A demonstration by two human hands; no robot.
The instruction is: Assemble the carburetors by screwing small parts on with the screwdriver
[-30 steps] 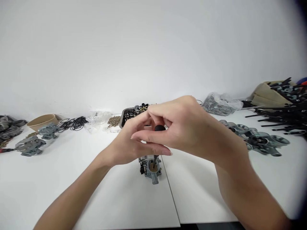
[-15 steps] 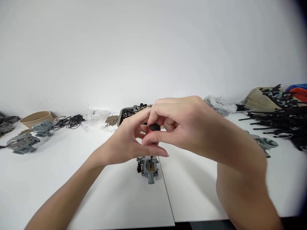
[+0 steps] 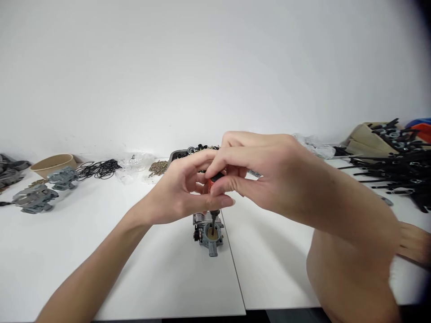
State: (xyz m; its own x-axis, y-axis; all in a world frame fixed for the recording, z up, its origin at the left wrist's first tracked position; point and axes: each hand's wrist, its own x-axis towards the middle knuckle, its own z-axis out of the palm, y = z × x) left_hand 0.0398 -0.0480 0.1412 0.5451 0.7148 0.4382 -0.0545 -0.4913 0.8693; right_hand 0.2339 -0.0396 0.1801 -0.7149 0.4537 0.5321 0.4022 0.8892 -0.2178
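A screwdriver (image 3: 214, 216) with a red and black handle stands nearly upright, its tip down in the round bore of a grey metal carburetor (image 3: 213, 246). My right hand (image 3: 245, 168) pinches the top of the handle between thumb and fingers. Just below and to the left, my left hand (image 3: 188, 188) curls around the same handle, its thumb stretched across the front. Most of the handle is hidden by the fingers. The carburetor sits on the white table, beside a seam, and a brass-coloured disc shows inside its bore.
Two more carburetors (image 3: 35, 198) lie at the left near a tan bowl (image 3: 54, 165). Black rubber rings (image 3: 97, 168), clear plastic wrap and small brass parts (image 3: 158, 168) line the wall. Black parts (image 3: 397, 168) pile up at the right. Another person's hand (image 3: 415, 242) shows at the right edge.
My right hand has turned on the handle and shifted slightly right. More of the screwdriver shaft shows. Another person's hand has come into view at the right, where a carburetor part was visible.
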